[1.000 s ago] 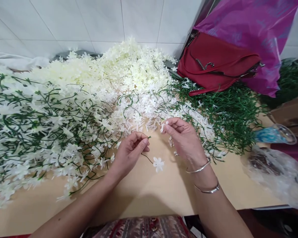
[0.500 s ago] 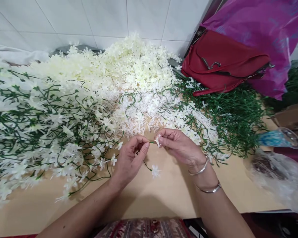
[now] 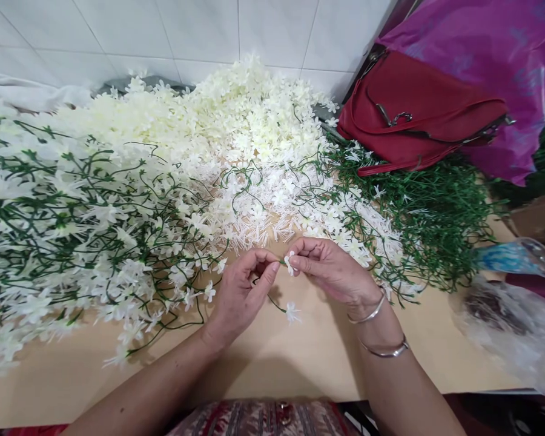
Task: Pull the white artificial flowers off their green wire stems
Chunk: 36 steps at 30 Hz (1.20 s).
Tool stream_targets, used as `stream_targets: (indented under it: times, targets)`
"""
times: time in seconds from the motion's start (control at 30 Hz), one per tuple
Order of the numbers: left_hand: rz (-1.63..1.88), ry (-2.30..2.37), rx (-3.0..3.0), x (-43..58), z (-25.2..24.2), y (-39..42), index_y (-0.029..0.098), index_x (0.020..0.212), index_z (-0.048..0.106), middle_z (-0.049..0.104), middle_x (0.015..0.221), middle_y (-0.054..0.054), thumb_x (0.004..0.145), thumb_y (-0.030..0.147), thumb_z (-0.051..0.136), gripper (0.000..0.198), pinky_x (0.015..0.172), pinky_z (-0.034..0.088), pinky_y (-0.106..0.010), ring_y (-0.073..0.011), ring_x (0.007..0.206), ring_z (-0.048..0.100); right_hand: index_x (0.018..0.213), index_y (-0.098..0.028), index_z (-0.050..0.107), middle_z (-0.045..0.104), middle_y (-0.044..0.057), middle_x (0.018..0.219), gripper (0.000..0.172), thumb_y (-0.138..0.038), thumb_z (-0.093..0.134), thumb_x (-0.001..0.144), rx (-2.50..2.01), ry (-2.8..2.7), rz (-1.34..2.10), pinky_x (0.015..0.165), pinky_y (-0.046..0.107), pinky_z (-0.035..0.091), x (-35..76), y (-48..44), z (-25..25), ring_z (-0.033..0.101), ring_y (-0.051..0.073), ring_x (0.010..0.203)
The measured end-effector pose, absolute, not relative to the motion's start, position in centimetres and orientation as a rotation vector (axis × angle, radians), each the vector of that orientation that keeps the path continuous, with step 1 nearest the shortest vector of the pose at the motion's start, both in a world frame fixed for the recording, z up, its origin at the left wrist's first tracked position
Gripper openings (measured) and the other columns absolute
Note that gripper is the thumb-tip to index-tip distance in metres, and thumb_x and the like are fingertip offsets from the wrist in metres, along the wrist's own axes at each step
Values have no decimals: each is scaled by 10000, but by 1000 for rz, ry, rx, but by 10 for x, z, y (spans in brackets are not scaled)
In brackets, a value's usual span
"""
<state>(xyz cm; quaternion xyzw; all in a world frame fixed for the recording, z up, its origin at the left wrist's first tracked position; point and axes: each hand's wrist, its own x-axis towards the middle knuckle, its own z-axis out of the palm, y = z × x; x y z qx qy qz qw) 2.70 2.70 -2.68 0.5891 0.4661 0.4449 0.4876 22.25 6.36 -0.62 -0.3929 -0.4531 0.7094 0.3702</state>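
Between finger and thumb, my left hand [image 3: 249, 287] pinches a thin green artificial flower stem [image 3: 278, 303]. A white flower [image 3: 292, 312] hangs from that stem's lower end, just over the table. My right hand [image 3: 333, 272] is closed on a small white artificial flower [image 3: 289, 263], which sits at the stem's upper tip. The two hands' fingertips are a short gap apart. Just beyond them lie loose white flower centres [image 3: 249, 233] and white petals. My fingers partly hide the held stem.
Finished-looking stems with white flowers [image 3: 95, 224] are heaped at left. Cream petals [image 3: 254, 103] pile against the tiled wall. Bare green stems [image 3: 445, 212] lie at right beneath a red handbag [image 3: 427, 115]. A blue-patterned cup [image 3: 513, 257] and a clear plastic bag [image 3: 513, 327] are by the right edge.
The view has shifted slightly. My hands keep their pinch, and the white flower in my right fingers now sits closer to my left fingertips, with less green stem showing between.
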Motion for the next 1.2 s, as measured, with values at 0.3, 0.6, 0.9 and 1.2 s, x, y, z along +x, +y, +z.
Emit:
stream_targets:
  times: [0.3,0.6,0.9,1.2]
  targets:
    - [1041,1130,1278,27,-26,27,182,974,640,713,785,-7,1012,351,622,174,663,550,-244,-136,735,714,787,-196,720,636,-37,713,293,-415,909,743,-1094,-1120,1709,693,270,451,209,60,-3,552,109,676]
    - [1068,1084,1155,29,-26,28,180,968,635,756,840,-6,998,329,643,152,753,617,-247,-129,768,754,814,-202,709,659,-26,758,258,-392,881,780,-1073,-1121,1694,708,278,460,204,59,-12,570,115,711]
    - [1075,1070,1162,26,-29,27,183,969,633,755,856,-8,1006,323,645,146,715,593,-225,-131,775,758,844,-208,702,689,-12,752,237,-392,850,817,-1057,-1135,1754,728,313,499,203,58,-12,626,140,728]
    - [1077,1055,1196,28,-29,28,191,987,621,741,903,-8,1016,335,630,147,735,576,-233,-127,796,747,859,-205,716,669,-20,798,267,-404,877,782,-1025,-1091,1737,747,294,482,204,60,-11,593,125,749]
